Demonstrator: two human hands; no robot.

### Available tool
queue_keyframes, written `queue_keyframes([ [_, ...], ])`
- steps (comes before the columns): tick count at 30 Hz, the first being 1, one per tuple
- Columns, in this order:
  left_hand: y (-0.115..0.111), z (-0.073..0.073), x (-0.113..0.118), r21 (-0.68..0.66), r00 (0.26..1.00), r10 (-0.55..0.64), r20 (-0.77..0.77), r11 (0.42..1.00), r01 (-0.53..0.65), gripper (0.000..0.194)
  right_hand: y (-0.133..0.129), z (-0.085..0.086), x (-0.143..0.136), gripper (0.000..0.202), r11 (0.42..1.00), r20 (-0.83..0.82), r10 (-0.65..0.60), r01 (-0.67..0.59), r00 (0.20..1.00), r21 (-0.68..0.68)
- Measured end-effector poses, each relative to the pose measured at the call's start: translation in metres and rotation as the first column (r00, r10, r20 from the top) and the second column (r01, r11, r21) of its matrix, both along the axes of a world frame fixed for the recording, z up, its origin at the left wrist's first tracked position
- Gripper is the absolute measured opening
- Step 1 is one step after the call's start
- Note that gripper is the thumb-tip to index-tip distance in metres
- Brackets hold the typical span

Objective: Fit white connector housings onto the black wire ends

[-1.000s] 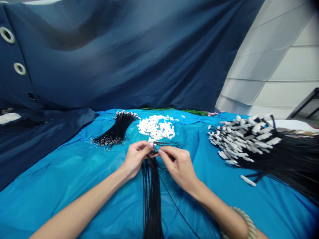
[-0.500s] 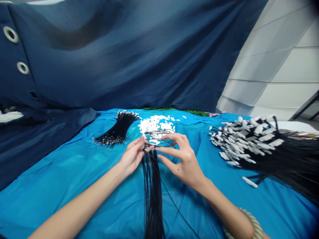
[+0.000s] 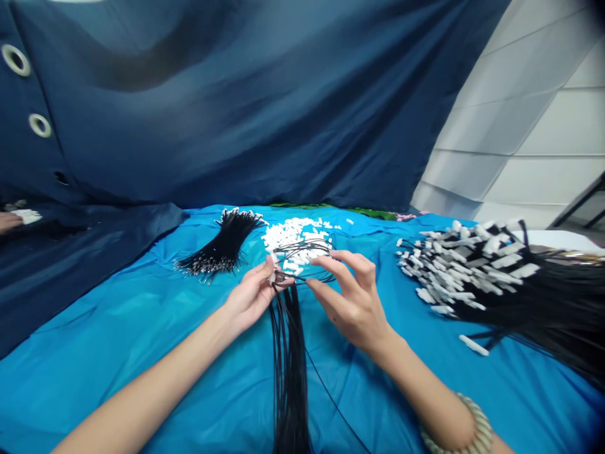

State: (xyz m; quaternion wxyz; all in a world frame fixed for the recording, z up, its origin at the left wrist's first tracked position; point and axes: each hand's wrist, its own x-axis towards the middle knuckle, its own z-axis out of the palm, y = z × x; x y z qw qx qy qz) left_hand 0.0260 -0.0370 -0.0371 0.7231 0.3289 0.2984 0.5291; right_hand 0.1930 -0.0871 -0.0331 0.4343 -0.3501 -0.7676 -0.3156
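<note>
My left hand (image 3: 254,291) is closed on a bunch of thin black cords (image 3: 293,366), with a small white piece showing at its fingertips. Most of the cords hang straight down from it toward me, while some loop out to the right. My right hand (image 3: 352,296) is beside these loops, thumb and fingers apart; whether a fingertip touches a cord I cannot tell. Just beyond both hands lies a heap of small white plastic pieces (image 3: 288,233), partly behind the loops.
A tied-looking bundle of black cords (image 3: 231,243) with whitish ends lies at the left. To the right is a large pile of black cords (image 3: 562,293) with white end pieces (image 3: 466,261). Blue sheeting (image 3: 155,321) covers the surface. Another person's hand (image 3: 9,221) shows at the left edge.
My right hand has drawn slightly right, away from my left hand, and its fingers have curled somewhat. My left hand keeps its hold on the cords. Another person's hand has appeared at the far left.
</note>
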Motion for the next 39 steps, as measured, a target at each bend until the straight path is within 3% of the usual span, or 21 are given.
queue_keyframes([
  [5,-0.003,-0.002,-0.001,-0.047,0.995,-0.101,0.008,0.994,0.101,0.008,0.003,-0.003,0.005,0.016,0.996,0.054,-0.024,0.020,0.998,0.082],
  [10,-0.001,-0.003,0.000,-0.057,0.998,-0.070,0.002,0.996,0.070,0.011,0.002,-0.005,0.003,0.016,0.999,0.064,-0.020,0.017,0.998,0.048],
  [16,0.000,-0.001,-0.001,-0.071,1.000,-0.016,0.006,0.997,0.017,0.017,-0.009,-0.007,-0.013,0.015,0.985,0.108,0.113,-0.126,0.988,0.119],
  [23,0.000,0.000,-0.001,-0.085,1.000,-0.001,0.007,0.996,0.002,0.015,-0.013,-0.008,-0.016,0.020,0.974,0.096,0.209,-0.216,0.973,0.063],
  [30,0.001,-0.001,0.000,-0.080,1.000,-0.007,0.004,0.997,0.008,0.016,-0.010,-0.003,-0.012,0.019,0.981,0.026,0.184,-0.185,0.983,0.059],
  [33,0.002,-0.003,0.000,-0.054,1.000,-0.022,0.001,0.998,0.023,0.018,-0.009,-0.003,-0.010,0.020,0.982,-0.071,0.189,-0.191,0.979,-0.019],
  [35,0.002,-0.003,0.000,-0.035,1.000,-0.023,-0.003,0.999,0.023,0.018,-0.010,0.000,-0.011,0.019,0.960,-0.231,0.218,-0.251,0.948,-0.123],
  [37,0.002,-0.003,0.000,-0.025,1.000,-0.010,-0.004,1.000,0.010,0.018,-0.011,0.005,-0.011,0.014,0.892,-0.476,0.254,-0.394,0.842,-0.220],
  [39,0.002,-0.003,-0.001,-0.025,1.000,0.006,0.004,1.000,-0.006,0.018,-0.010,0.011,-0.008,0.012,0.808,-0.736,0.228,-0.546,0.637,-0.222],
])
